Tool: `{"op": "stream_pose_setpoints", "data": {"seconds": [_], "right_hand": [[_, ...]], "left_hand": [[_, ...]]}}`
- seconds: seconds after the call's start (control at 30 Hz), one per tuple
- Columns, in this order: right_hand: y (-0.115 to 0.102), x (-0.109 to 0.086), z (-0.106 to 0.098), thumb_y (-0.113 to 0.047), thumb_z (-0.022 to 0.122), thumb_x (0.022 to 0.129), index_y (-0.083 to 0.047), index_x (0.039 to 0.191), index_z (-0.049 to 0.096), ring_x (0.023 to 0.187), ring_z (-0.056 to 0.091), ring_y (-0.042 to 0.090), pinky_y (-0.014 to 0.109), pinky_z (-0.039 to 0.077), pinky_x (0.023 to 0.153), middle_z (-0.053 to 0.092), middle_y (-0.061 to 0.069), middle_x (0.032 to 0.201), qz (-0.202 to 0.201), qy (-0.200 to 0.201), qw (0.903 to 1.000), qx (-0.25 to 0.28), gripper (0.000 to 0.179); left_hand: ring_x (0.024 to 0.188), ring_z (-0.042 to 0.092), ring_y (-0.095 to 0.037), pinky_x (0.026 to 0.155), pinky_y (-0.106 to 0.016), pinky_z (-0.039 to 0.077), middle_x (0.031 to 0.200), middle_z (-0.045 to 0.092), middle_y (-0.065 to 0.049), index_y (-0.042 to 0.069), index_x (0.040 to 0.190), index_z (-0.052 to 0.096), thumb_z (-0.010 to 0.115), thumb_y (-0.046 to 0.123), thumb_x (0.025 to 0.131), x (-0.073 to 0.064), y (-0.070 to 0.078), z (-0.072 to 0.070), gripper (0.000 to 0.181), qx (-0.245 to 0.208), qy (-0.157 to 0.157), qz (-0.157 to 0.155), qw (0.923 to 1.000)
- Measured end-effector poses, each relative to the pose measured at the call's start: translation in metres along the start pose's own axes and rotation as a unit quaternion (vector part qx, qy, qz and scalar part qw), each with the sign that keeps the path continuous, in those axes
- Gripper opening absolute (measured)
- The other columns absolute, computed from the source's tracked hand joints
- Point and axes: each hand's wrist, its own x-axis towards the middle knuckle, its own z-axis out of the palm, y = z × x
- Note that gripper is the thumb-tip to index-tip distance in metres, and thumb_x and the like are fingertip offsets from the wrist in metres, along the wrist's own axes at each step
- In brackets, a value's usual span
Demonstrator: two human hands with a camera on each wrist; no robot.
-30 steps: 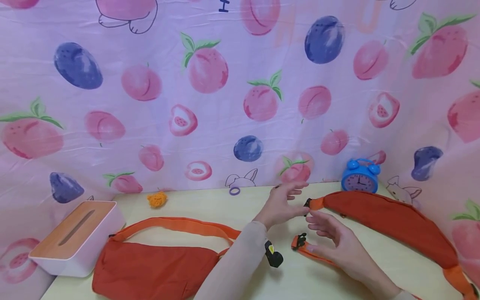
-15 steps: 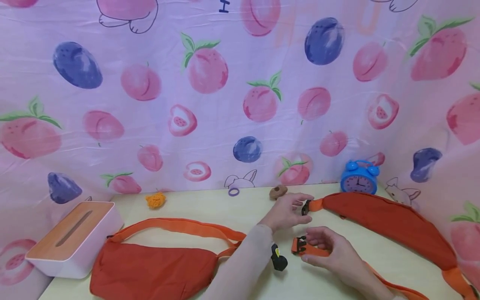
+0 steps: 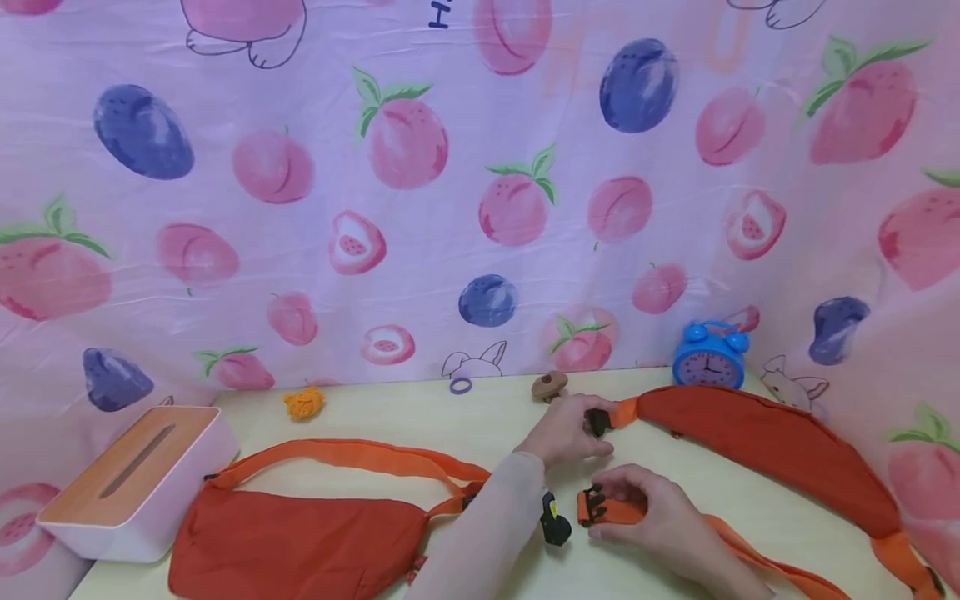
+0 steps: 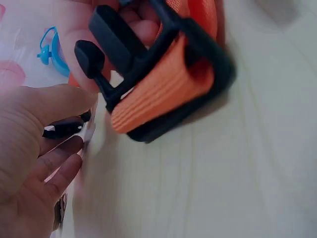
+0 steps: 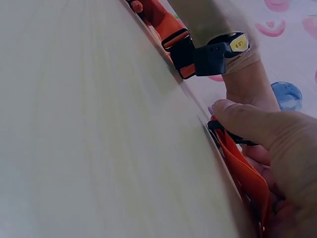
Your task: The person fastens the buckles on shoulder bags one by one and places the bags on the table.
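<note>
A red waist bag (image 3: 765,450) with orange straps lies on the right of the table. My left hand (image 3: 562,433) pinches the black buckle socket (image 3: 597,422) at its left end, thumb above and fingers beneath in the left wrist view. In my right hand (image 3: 660,512) is the loose orange strap (image 3: 626,510), held just behind its black pronged buckle (image 4: 121,42). The prongs face left, nearer to me than the socket and apart from it. The strap's remaining length trails under the right forearm. A second red bag (image 3: 300,537) lies at the left, partly hidden by my left sleeve.
A white tissue box (image 3: 180,492) with a wooden lid stands at far left. Along the back are an orange knobby piece (image 3: 303,403), a purple ring (image 3: 461,386), a brown mushroom-shaped piece (image 3: 550,386) and a blue alarm clock (image 3: 708,358). Fruit-print cloth hangs behind.
My left hand has moved down and closed around the socket, uncovering the brown piece. My right hand has drawn slightly nearer to me and now grips the strap behind the pronged buckle.
</note>
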Motion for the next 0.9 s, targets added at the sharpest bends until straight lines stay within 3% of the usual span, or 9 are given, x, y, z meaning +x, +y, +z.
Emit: {"op": "stream_pose_setpoints", "data": {"seconds": [0.2, 0.37, 0.53, 0.67, 0.8, 0.9], "right_hand": [[-0.001, 0.0, 0.001, -0.044, 0.105, 0.073, -0.023, 0.126, 0.076, 0.109, 0.067, 0.015, 0.031, 0.058, 0.097, 0.074, -0.007, 0.116, -0.014, -0.008, 0.9993, -0.035, 0.064], [0.0, 0.0, 0.001, -0.044, 0.104, 0.077, -0.023, 0.12, 0.077, 0.11, 0.067, 0.015, 0.025, 0.058, 0.095, 0.073, -0.006, 0.115, -0.029, -0.012, 0.999, -0.032, 0.055], [-0.002, -0.002, 0.0, -0.044, 0.102, 0.079, -0.023, 0.117, 0.075, 0.111, 0.07, 0.016, 0.025, 0.057, 0.097, 0.076, -0.007, 0.116, -0.038, -0.017, 0.9991, -0.01, 0.052], [-0.005, -0.003, -0.005, -0.04, 0.1, 0.084, -0.019, 0.11, 0.068, 0.118, 0.069, 0.021, 0.031, 0.056, 0.1, 0.079, -0.007, 0.124, -0.054, -0.014, 0.9983, 0.016, 0.046], [-0.008, -0.003, -0.013, -0.028, 0.097, 0.09, -0.012, 0.109, 0.062, 0.122, 0.067, 0.028, 0.031, 0.055, 0.101, 0.079, 0.001, 0.132, -0.072, -0.017, 0.9945, 0.074, 0.042], [-0.009, -0.004, -0.017, -0.021, 0.091, 0.095, -0.007, 0.116, 0.062, 0.117, 0.068, 0.032, 0.03, 0.056, 0.099, 0.077, 0.009, 0.13, -0.086, -0.027, 0.9899, 0.11, 0.038]], "left_hand": [[0.113, 0.064, -0.008, 0.103, -0.023, 0.056, 0.134, 0.074, 0.009, 0.022, 0.135, 0.077, 0.099, 0.014, 0.086, -0.002, -0.001, -0.001, 0.054, -0.031, 0.029, -0.01, 0.999], [0.102, 0.062, -0.006, 0.094, -0.02, 0.054, 0.118, 0.074, 0.01, 0.02, 0.119, 0.076, 0.099, 0.012, 0.086, -0.003, -0.002, -0.001, 0.041, -0.052, 0.06, 0.009, 0.9968], [0.1, 0.062, -0.003, 0.097, -0.018, 0.053, 0.109, 0.072, 0.011, 0.02, 0.109, 0.071, 0.098, 0.013, 0.088, -0.007, 0.0, -0.003, 0.035, -0.051, 0.079, 0.033, 0.995], [0.096, 0.065, -0.009, 0.092, -0.023, 0.059, 0.103, 0.07, 0.01, 0.019, 0.106, 0.068, 0.095, 0.009, 0.09, -0.012, 0.005, -0.009, 0.033, -0.073, 0.078, 0.054, 0.9927], [0.094, 0.07, -0.021, 0.088, -0.031, 0.064, 0.099, 0.07, 0.006, 0.014, 0.112, 0.071, 0.091, 0.002, 0.092, -0.018, 0.011, -0.018, 0.031, -0.093, 0.08, 0.076, 0.9896], [0.094, 0.072, -0.019, 0.09, -0.026, 0.064, 0.101, 0.069, 0.003, 0.01, 0.118, 0.075, 0.089, -0.002, 0.091, -0.025, 0.014, -0.024, 0.033, -0.084, 0.094, 0.083, 0.9886]]}}
